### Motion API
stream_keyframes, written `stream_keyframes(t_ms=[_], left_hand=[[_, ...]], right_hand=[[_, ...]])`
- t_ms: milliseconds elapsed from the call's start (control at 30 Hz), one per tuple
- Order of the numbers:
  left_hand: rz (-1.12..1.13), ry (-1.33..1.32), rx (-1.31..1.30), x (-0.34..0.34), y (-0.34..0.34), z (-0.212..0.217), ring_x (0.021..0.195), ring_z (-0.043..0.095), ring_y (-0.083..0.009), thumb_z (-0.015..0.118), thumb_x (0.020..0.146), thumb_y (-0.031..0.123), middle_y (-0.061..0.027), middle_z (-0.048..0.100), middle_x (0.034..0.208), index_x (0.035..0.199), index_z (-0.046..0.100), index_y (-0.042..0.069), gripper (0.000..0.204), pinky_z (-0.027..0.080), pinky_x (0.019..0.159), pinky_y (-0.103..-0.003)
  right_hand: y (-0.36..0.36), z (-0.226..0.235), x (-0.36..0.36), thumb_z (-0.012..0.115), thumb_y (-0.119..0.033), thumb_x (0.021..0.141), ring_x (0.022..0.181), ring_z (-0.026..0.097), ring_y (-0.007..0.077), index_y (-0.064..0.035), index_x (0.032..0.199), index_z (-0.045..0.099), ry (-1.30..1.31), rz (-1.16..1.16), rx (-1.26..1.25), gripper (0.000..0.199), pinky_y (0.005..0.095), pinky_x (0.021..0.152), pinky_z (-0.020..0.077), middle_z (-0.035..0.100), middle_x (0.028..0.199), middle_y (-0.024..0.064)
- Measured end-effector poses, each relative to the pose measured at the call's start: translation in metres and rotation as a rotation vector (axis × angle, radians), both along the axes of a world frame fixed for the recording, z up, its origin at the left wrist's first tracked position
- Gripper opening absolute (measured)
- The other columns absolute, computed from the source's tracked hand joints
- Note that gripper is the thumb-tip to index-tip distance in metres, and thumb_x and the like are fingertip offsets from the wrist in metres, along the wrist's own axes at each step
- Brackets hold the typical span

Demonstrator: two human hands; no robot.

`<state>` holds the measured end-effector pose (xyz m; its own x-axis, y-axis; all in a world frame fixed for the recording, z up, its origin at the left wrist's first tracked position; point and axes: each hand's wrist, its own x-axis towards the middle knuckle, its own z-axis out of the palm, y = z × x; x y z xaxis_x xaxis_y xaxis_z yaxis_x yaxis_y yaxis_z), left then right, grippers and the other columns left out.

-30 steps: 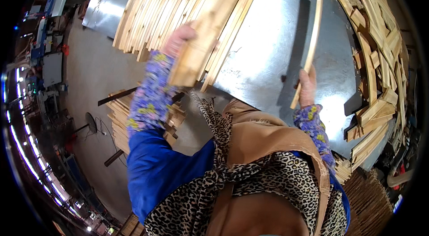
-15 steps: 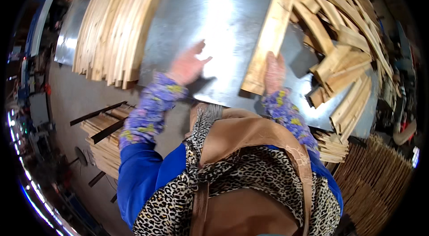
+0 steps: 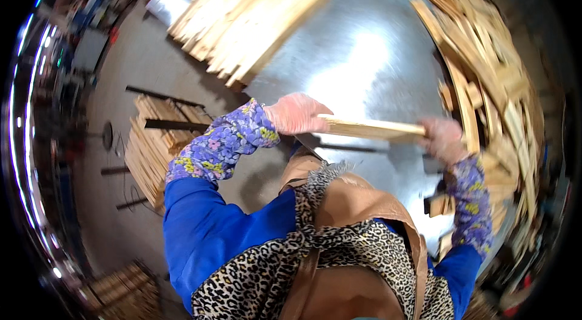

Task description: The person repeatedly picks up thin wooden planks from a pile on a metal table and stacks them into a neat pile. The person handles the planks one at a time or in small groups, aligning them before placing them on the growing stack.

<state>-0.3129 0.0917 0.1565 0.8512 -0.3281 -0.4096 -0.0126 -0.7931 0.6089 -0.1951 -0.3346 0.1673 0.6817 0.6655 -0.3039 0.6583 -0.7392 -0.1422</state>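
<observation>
The left hand (image 3: 298,114) grasps one end of a pale wooden slat (image 3: 371,128) and the right hand (image 3: 442,137) grips the other, holding it above the near part of the metal tabletop (image 3: 345,35). A row of slats (image 3: 242,17) lies on the tabletop's left; jumbled wood pieces (image 3: 470,53) crowd its right.

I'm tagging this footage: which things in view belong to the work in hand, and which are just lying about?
In the work:
left hand and right hand
wooden board between them
metal table
row of boards on it
probably the jumbled wood at right

Lying about, seemingly:
stacked wood at left
brown bundle, lower left
</observation>
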Motion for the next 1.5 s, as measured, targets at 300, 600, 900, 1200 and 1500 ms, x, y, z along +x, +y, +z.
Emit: stream_keyframes(t_ms=[300, 600, 900, 1200, 1500], left_hand=[[0.973, -0.207, 0.596, -0.023, 0.335, -0.128, 0.122, 0.070, -0.0421, 0.058, 0.106, 0.045, -0.0223, 0.072, 0.133, 0.138, 0.070, 0.009, 0.049, 0.055, 0.106, -0.054], [1.194, -0.167, -0.390, -0.001, 0.399, -0.194, 0.126, 0.071, -0.0314, 0.070, 0.101, 0.039, -0.0211, 0.074, 0.140, 0.144, 0.068, -0.002, 0.060, 0.054, 0.107, -0.038], [0.950, -0.165, 0.035, -0.014, 0.414, -0.182, 0.118, 0.074, -0.0303, 0.070, 0.101, 0.038, -0.0206, 0.078, 0.127, 0.138, 0.073, 0.004, 0.050, 0.055, 0.105, -0.038], [1.162, -1.094, 0.158, 0.048, 0.399, 0.022, 0.097, 0.073, -0.0288, 0.067, 0.106, 0.037, -0.0164, 0.079, 0.105, 0.125, 0.076, 0.003, 0.040, 0.057, 0.093, -0.038], [0.519, -1.860, -0.152, 0.095, 0.283, 0.307, 0.090, 0.071, -0.0168, 0.061, 0.116, 0.031, -0.0051, 0.078, 0.099, 0.108, 0.077, 0.001, 0.035, 0.056, 0.085, -0.032]], right_hand=[[0.174, -0.091, 0.007, 0.078, -0.056, 0.088, 0.104, 0.076, 0.0418, -0.0054, 0.118, 0.077, 0.332, -0.542, 0.116, 0.059, 0.0487, 0.091, 0.0582, 0.079, 0.103, 0.0225], [0.236, -0.095, 0.025, 0.080, -0.042, 0.091, 0.102, 0.079, 0.0325, -0.0024, 0.122, 0.076, 0.503, -0.671, 0.251, 0.051, 0.0416, 0.092, 0.0576, 0.081, 0.106, 0.0187], [0.230, -0.123, 0.026, 0.084, -0.033, 0.093, 0.091, 0.076, 0.0183, 0.0012, 0.118, 0.075, 0.490, -0.646, 0.256, 0.043, 0.0343, 0.085, 0.0598, 0.082, 0.101, 0.0104], [0.208, -0.111, -0.006, 0.079, -0.034, 0.094, 0.091, 0.076, 0.0196, -0.0006, 0.122, 0.077, 0.598, -0.746, 0.446, 0.044, 0.0371, 0.083, 0.0596, 0.081, 0.099, 0.0110], [0.093, 0.002, 0.007, 0.066, -0.006, 0.108, 0.128, 0.062, 0.0172, -0.0024, 0.163, 0.050, 0.461, -0.604, 1.343, 0.057, 0.0327, 0.110, 0.0528, 0.066, 0.144, 0.0061]])
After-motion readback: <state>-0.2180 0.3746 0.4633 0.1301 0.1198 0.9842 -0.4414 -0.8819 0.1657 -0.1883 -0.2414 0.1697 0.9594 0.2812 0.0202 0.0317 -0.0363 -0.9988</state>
